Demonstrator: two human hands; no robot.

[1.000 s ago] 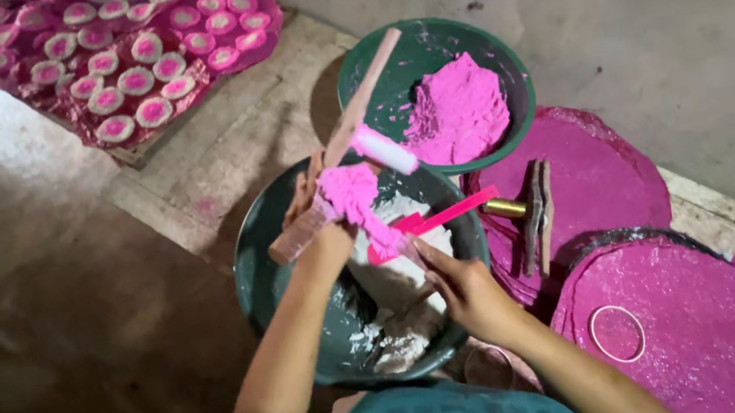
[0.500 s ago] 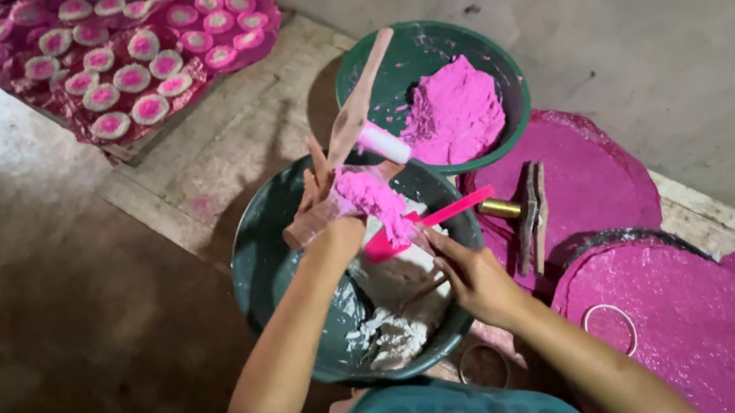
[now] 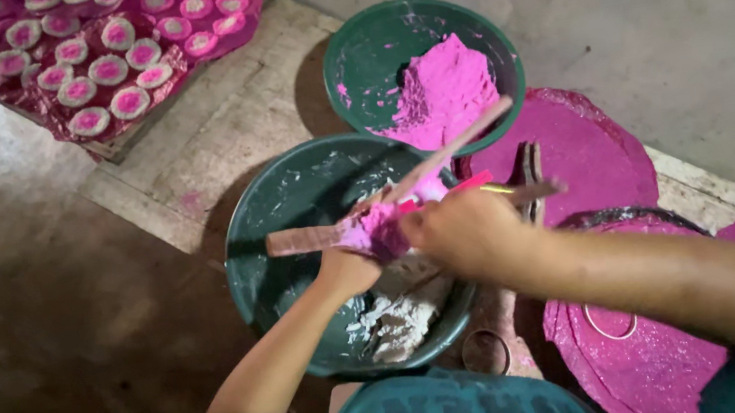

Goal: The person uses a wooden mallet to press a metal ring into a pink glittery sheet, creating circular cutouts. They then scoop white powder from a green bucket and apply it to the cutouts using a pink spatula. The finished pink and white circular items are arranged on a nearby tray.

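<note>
My left hand [image 3: 348, 269] grips a wooden two-stick tool [image 3: 314, 236] smeared with pink powder, held over a dark green bowl [image 3: 277, 210] that has whitish paste [image 3: 402, 317] at its bottom. My right hand [image 3: 462, 231] is closed around a pink-handled tool [image 3: 479, 183] and presses against the pink lump [image 3: 377, 229] on the wooden tool. One long stick [image 3: 463, 137] of the tool slants up to the right.
A second green bowl [image 3: 369, 48] behind holds a heap of pink powder [image 3: 442, 90]. Pink-dusted round boards [image 3: 590, 151] lie at the right, one with a metal ring [image 3: 609, 321]. Another ring [image 3: 483, 348] lies by the bowl. A tray of several pink-and-white discs [image 3: 93, 58] sits upper left.
The view has moved closer. My right hand has come up from the bowl's edge to the wooden tool, and the tool has tilted from upright towards level.
</note>
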